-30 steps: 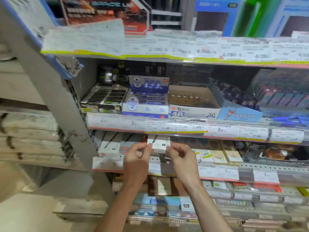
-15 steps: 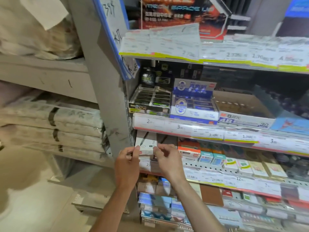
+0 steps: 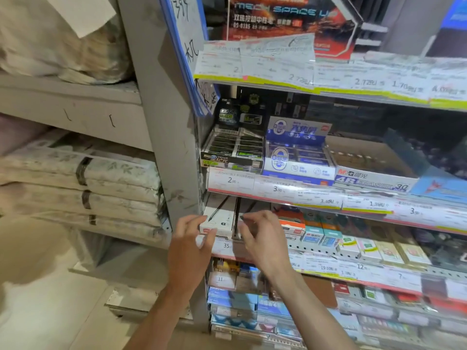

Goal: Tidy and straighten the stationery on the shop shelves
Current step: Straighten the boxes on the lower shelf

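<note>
A white pen box (image 3: 219, 218) with a black pen printed on its lid lies at the left end of the second shelf (image 3: 328, 267), just under the upper shelf's price strip. My left hand (image 3: 192, 238) pinches its front left corner, thumb on the front face and fingers on top. My right hand (image 3: 262, 238) has its curled fingers at the front of the neighbouring white box, just right of a dark gap (image 3: 236, 221) between the two boxes. The hand's back hides whether it grips anything.
Small eraser boxes (image 3: 328, 238) line the same shelf to the right. On the shelf above stand a blue-and-white eraser carton (image 3: 298, 157) and a black carton (image 3: 232, 150). A grey upright post (image 3: 166, 147) bounds the left side, with folded bedding (image 3: 83, 183) beyond it.
The view swung left along the shelf. The white box, held in both hands in front of the shelf a second ago, now lies at the shelf's left end.
</note>
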`<action>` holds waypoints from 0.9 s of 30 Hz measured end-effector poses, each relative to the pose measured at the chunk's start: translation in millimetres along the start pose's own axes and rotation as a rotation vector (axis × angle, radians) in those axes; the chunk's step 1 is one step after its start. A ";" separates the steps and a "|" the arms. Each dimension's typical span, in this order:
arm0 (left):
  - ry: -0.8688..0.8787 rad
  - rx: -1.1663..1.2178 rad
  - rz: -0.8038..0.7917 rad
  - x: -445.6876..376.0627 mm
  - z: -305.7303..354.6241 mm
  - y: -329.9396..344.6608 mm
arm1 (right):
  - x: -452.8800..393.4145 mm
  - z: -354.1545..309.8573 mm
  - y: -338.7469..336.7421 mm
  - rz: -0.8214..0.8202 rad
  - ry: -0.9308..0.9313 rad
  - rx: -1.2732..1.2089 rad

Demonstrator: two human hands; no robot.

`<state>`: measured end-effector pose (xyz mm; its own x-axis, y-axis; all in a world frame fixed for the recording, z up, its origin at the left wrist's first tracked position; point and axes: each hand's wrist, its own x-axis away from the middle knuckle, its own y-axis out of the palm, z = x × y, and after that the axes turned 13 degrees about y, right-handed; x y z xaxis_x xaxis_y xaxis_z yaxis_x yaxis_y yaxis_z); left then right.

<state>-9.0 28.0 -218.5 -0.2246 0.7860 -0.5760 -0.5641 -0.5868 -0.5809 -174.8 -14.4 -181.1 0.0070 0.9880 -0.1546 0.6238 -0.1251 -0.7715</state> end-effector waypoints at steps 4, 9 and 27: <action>0.376 -0.176 -0.089 -4.9 -4.8 10.3 | -13.0 18.2 -13.1 0.084 -0.105 0.289; 0.479 -0.127 -0.067 -14.2 -16.0 25.8 | -15.1 33.7 -10.2 -0.006 -0.150 0.324; 0.534 -0.160 -0.171 -22.9 -16.8 35.6 | -11.5 40.3 3.7 0.029 -0.086 0.174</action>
<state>-10.6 -14.2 -235.7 0.3142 0.6894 -0.6527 -0.4211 -0.5150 -0.7466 -204.0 -29.9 -207.0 -0.0490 0.9732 -0.2246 0.4800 -0.1742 -0.8598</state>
